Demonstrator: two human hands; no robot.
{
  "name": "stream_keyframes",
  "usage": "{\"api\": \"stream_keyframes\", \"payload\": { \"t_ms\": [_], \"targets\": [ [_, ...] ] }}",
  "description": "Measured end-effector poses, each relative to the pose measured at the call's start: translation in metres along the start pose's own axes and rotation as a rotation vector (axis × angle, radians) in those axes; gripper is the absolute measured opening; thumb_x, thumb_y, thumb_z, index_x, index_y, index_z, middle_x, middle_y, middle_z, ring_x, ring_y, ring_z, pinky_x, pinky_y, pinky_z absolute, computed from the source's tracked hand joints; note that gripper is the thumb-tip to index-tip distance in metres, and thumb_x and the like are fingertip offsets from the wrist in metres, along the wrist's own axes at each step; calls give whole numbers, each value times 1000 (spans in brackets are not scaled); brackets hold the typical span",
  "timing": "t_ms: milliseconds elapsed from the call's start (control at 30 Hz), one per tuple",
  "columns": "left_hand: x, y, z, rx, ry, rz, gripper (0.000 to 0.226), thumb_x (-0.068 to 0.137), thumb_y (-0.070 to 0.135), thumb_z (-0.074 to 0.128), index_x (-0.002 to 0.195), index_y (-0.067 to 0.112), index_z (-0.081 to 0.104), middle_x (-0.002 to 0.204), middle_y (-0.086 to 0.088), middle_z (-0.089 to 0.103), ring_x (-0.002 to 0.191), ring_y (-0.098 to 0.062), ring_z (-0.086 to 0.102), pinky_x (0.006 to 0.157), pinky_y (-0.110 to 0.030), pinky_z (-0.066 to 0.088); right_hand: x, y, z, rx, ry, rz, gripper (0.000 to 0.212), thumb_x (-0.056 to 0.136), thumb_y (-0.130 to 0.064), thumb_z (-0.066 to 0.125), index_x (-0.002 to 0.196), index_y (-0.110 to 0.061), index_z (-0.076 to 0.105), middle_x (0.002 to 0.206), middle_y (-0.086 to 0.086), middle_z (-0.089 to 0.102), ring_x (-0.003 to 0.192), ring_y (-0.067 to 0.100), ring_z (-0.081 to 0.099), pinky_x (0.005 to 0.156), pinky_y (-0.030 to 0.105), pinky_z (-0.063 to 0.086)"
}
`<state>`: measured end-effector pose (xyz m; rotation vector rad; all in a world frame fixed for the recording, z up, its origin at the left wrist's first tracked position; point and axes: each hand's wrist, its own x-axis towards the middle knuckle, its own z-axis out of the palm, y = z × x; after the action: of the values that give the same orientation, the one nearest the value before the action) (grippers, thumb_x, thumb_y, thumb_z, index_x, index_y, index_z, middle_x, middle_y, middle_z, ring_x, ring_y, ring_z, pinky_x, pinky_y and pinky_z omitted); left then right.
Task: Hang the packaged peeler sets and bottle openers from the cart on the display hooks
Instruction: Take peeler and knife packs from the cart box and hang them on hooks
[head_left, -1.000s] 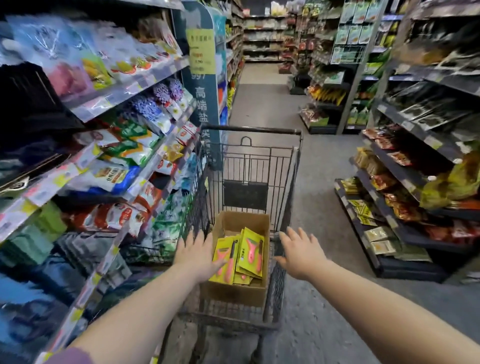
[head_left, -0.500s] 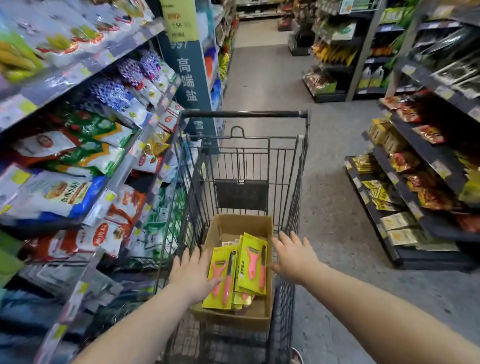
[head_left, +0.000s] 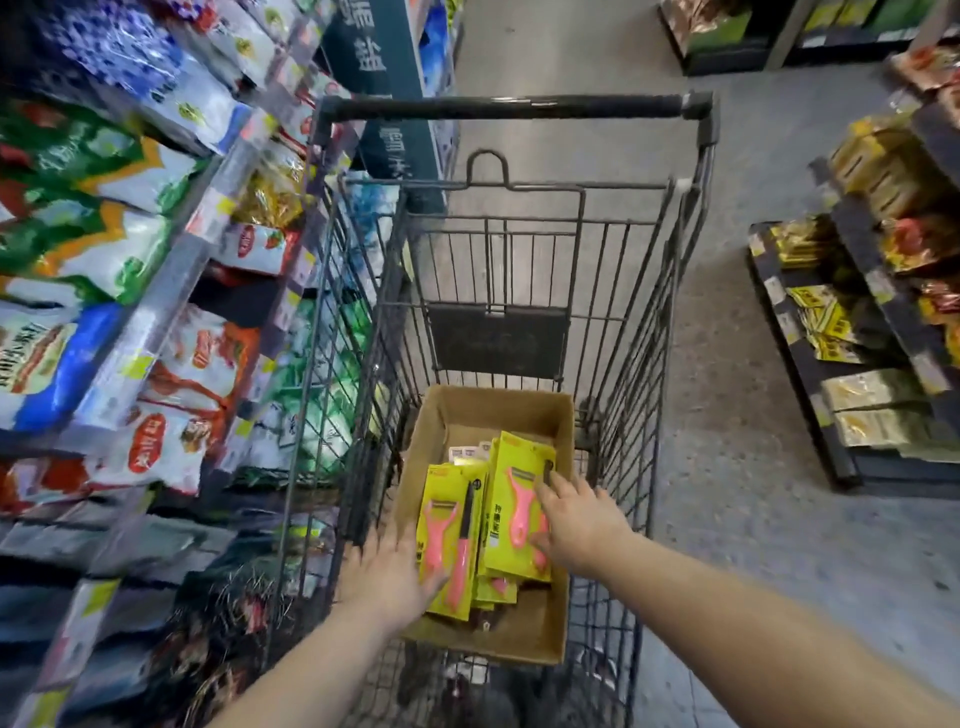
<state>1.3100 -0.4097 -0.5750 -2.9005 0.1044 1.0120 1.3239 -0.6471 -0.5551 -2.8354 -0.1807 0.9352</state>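
Observation:
A cardboard box (head_left: 498, 410) sits in the basket of a wire shopping cart (head_left: 509, 106). In it stand several yellow-green packaged peeler sets with pink peelers. My left hand (head_left: 387, 577) reaches in from the left, and its fingertips touch the lower left edge of the left peeler pack (head_left: 452, 540). My right hand (head_left: 576, 525) lies spread over the right side of the right peeler pack (head_left: 511, 499), fingers and thumb both on its front. Small white-labelled packs (head_left: 467, 451) show at the back of the box. No display hooks are in view.
Shelves of bagged food (head_left: 156, 312) run close along the cart's left side. Low dark shelves with yellow and red packets (head_left: 883, 312) stand across the aisle on the right. Grey floor (head_left: 727, 415) lies between them, and a blue sign post (head_left: 384, 78) stands ahead on the left.
The view has tilted down and moved closer to the cart. Both hands have gone from the box's sides into it and now touch the two front peeler packs.

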Motion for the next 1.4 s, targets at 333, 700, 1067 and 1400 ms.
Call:
{"api": "stream_keyframes", "payload": {
  "t_ms": [333, 700, 1067, 1400],
  "targets": [
    [88, 0, 60, -373, -128, -19, 88, 85, 61, 50, 150, 12, 17, 154, -12, 26, 140, -27, 29, 112, -40, 27, 91, -8, 74, 404, -52, 247, 66, 91, -45, 49, 142, -9, 28, 143, 15, 37, 127, 33, 41, 105, 41, 37],
    [143, 8, 109, -799, -158, -185, 85, 75, 48, 70, 142, 13, 30, 136, -11, 43, 122, -30, 47, 102, -50, 42, 150, -5, 137, 886, -78, 561, 56, 91, -37, 54, 134, -6, 37, 126, 18, 51, 109, 32, 57, 95, 43, 47],
    [142, 5, 130, -1011, -39, -223, 72, 65, 33, 84, 123, 13, 48, 127, -8, 50, 107, -19, 49, 89, -34, 44, 159, -3, 153, 1143, 60, 574, 53, 84, -33, 62, 133, -23, 44, 126, 9, 42, 85, 17, 56, 80, 29, 49],
    [134, 0, 125, -1145, 43, -323, 84, 64, 22, 86, 131, 13, 35, 112, -5, 53, 97, -24, 53, 77, -27, 41, 154, -4, 147, 1189, 47, 611, 98, 71, -33, 77, 146, -13, 16, 139, 9, 31, 118, 31, 47, 91, 39, 44]
  ]
}}
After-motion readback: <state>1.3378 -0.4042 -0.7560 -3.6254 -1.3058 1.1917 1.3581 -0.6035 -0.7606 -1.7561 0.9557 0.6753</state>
